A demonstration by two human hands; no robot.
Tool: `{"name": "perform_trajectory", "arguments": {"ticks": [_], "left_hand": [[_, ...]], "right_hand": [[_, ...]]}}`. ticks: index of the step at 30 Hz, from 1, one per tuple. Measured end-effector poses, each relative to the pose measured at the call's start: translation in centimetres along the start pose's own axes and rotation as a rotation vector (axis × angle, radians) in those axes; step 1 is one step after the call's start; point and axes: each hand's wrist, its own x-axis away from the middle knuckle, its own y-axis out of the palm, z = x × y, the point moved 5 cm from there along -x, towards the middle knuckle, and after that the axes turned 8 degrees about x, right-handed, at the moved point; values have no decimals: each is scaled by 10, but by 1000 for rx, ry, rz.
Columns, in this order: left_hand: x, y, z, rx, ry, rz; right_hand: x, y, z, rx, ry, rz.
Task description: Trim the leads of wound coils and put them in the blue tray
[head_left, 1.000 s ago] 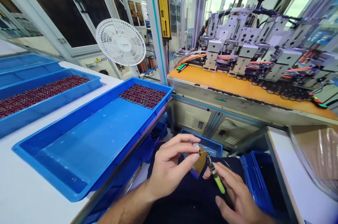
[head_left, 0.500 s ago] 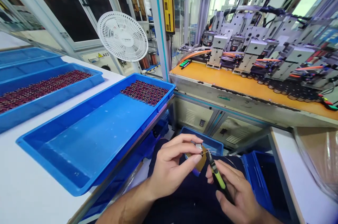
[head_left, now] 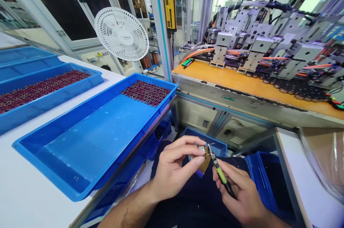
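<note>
My left hand (head_left: 174,169) pinches a small metal part (head_left: 201,149) between thumb and fingers, low in the middle of the head view. My right hand (head_left: 239,195) grips a tool with a yellow-green handle (head_left: 220,173); its dark tip touches the small part. Both hands are over my dark-clothed lap. To the left, a blue tray (head_left: 80,181) on the white table holds a patch of small dark red parts (head_left: 146,92) at its far end.
A second blue tray (head_left: 53,97) full of dark red parts lies further left. A white fan (head_left: 122,34) stands behind. An orange-topped machine bench (head_left: 242,85) with grey actuators is ahead. Blue bins (head_left: 260,181) sit near my knees. A white table edge (head_left: 301,178) is at right.
The tool's tip has moved closer, now touching the small part in my left hand. The view has shifted slightly.
</note>
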Motion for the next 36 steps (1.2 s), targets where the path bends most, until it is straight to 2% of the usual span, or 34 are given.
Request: {"name": "perform_trajectory", "arguments": {"ticks": [3,6,10,13,18,32,36], "left_hand": [[0,-1,0,-14,6,-2],[0,-3,0,-77,66,-34],[2,-6,-2,-79,172,-45],[3,-7,-7,-10,175,-31],[5,-4,-6,-42,210,-28],[10,-4,1,-50,193,-63],[11,-5,0,-35,177,-62]], "right_hand": [[-3,-2,2,-96,122,9],[2,-4,5,-232,173,9],[13,-9,9,-312,228,-86],[20,-15,5,-331,217,-150],[24,-20,-6,-383,225,-180],[15,-16,-20,-425,147,-176],[12,-15,-22,-448,174,-202]]}}
